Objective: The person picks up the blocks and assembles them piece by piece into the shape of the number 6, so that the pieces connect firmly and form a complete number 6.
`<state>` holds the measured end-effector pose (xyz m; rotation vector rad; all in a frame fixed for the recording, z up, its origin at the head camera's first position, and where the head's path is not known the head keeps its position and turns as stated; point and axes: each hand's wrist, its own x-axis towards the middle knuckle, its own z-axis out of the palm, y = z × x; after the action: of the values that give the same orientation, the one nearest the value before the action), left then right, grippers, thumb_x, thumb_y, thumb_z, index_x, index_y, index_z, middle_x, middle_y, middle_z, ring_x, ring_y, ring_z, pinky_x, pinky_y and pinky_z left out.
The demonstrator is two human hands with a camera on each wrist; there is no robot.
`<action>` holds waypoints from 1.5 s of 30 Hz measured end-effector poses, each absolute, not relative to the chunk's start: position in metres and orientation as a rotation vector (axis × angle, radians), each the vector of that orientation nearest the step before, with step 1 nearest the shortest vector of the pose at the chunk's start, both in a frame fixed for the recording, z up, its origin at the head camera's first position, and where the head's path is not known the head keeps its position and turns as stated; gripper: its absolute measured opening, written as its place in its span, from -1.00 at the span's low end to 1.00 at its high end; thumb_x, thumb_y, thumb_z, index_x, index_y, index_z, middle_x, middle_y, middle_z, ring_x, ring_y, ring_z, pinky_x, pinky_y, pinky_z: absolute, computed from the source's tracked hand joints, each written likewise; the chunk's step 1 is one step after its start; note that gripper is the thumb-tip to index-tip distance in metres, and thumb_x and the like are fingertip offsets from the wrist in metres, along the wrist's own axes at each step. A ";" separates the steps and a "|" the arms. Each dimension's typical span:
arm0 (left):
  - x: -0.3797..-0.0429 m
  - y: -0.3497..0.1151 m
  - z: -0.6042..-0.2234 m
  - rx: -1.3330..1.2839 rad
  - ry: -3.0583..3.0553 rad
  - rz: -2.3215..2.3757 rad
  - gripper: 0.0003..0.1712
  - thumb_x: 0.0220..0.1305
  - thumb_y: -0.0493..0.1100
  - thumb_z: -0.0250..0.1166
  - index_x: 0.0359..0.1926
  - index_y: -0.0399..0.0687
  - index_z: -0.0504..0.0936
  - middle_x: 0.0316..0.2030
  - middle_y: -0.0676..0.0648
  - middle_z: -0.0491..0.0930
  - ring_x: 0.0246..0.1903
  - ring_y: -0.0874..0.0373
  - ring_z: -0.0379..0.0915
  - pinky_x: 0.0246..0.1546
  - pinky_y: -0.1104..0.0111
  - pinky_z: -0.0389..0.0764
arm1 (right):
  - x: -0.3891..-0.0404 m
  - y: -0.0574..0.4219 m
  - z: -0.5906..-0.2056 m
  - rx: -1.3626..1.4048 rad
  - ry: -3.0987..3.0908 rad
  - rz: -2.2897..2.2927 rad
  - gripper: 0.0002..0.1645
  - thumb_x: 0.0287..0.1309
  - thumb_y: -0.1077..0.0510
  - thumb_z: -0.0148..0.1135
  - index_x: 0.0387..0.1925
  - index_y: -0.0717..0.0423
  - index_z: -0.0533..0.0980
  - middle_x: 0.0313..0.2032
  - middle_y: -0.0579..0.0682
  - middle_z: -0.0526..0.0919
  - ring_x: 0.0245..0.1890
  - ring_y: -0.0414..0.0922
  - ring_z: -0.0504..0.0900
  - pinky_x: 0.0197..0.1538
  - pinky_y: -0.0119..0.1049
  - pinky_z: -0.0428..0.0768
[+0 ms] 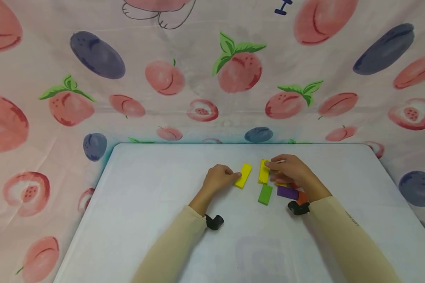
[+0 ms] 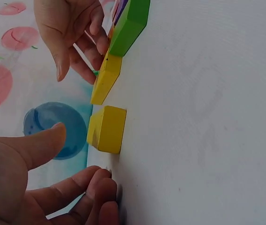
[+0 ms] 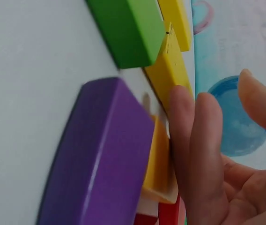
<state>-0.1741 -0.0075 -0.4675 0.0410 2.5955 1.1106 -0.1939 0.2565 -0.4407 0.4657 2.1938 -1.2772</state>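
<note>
My left hand [image 1: 218, 177] is beside a yellow block [image 1: 245, 175] lying on the white table. In the left wrist view its thumb and fingers are spread apart, with that yellow block [image 2: 108, 130] just beyond the fingertips. A second yellow block [image 1: 263, 171] lies to the right. My right hand [image 1: 293, 171] reaches over it and an orange block [image 3: 157, 164], fingers extended. Its fingertips [image 3: 181, 96] overlap the second yellow block in the right wrist view; whether they touch it I cannot tell. A green block [image 1: 265, 194] and a purple block [image 1: 287, 192] lie nearer me.
A red-orange block [image 1: 302, 197] is partly covered by the right wrist's black device [image 1: 298, 208]. Another black device [image 1: 215, 222] sits at the left wrist. The white table [image 1: 134, 196] ends at a fruit-patterned cloth [image 1: 230, 110] behind it.
</note>
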 end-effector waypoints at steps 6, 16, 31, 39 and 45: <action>-0.178 0.004 -0.464 -0.019 2.619 1.011 -0.50 0.18 0.28 0.43 -0.23 -0.05 0.80 -0.24 0.01 0.72 -0.26 0.09 0.56 -0.33 0.30 0.54 | -0.198 0.253 -0.441 0.462 2.233 -1.229 -0.03 0.15 -0.32 0.42 0.41 0.09 0.34 -0.03 0.14 0.64 -0.41 -0.11 0.78 -0.23 -0.36 0.72; -0.179 0.019 -0.468 -0.133 2.707 0.836 -0.49 -0.01 0.31 0.56 -0.52 0.00 0.67 -0.54 0.05 0.59 -0.51 0.09 0.49 -0.54 0.33 0.40 | -0.201 0.245 -0.450 0.356 2.331 -1.178 -0.19 0.12 -0.20 0.51 0.30 0.04 0.45 -0.43 0.03 0.73 -0.56 -0.13 0.71 -0.36 -0.31 0.72; -0.178 0.022 -0.472 -0.132 2.656 0.791 -0.45 0.09 0.31 0.49 -0.46 -0.09 0.63 -0.58 -0.01 0.48 -0.55 0.07 0.45 -0.57 0.32 0.33 | -0.198 0.237 -0.453 0.286 2.554 -0.949 -0.25 0.06 -0.13 0.57 0.17 0.12 0.47 -0.30 0.09 0.66 -0.55 -0.11 0.66 -0.39 -0.34 0.63; -0.175 -0.005 -0.475 0.023 2.609 1.043 -0.59 0.21 0.23 0.42 -0.40 -0.01 0.64 -0.45 0.03 0.56 -0.42 0.12 0.46 -0.44 0.34 0.40 | -0.191 0.237 -0.456 0.253 2.678 -0.768 -0.21 0.05 -0.25 0.53 0.08 0.22 0.50 -0.28 0.08 0.64 -0.38 -0.06 0.59 -0.33 -0.31 0.52; -0.175 -0.028 -0.483 0.025 2.244 1.480 -0.65 0.34 0.02 0.39 -0.25 -0.17 0.52 -0.39 -0.04 0.68 -0.38 0.15 0.59 -0.37 0.41 0.54 | -0.187 0.230 -0.454 0.266 2.735 -0.735 -0.28 0.03 -0.23 0.55 -0.02 0.20 0.51 -0.19 0.12 0.62 -0.26 0.02 0.54 -0.31 -0.27 0.51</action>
<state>-0.1752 -0.0282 -0.4829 0.0247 2.2441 1.4797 -0.1866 0.2297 -0.4543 0.2655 2.7346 -0.7348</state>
